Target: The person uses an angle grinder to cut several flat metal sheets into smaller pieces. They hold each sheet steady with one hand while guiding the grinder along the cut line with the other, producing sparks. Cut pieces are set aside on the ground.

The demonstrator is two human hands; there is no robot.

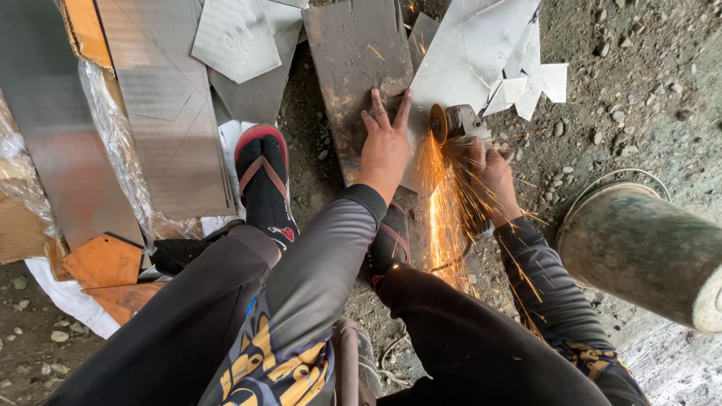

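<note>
My left hand [385,143] presses flat, fingers spread, on a rusty dark metal plate [353,68] lying on the ground. My right hand [492,177] grips an angle grinder [457,124]; its disc cuts the edge of a pale sheet-metal piece [459,60] beside the plate. Orange sparks [447,218] spray back toward my legs. Both arms wear dark long sleeves.
My feet in black socks and red-strapped sandals [263,177] rest on the dirt. Grey metal sheets [169,105] and offcuts lie left and ahead, some wrapped in clear plastic. A green cylindrical container [639,248] lies at right. Orange board pieces [105,263] sit lower left.
</note>
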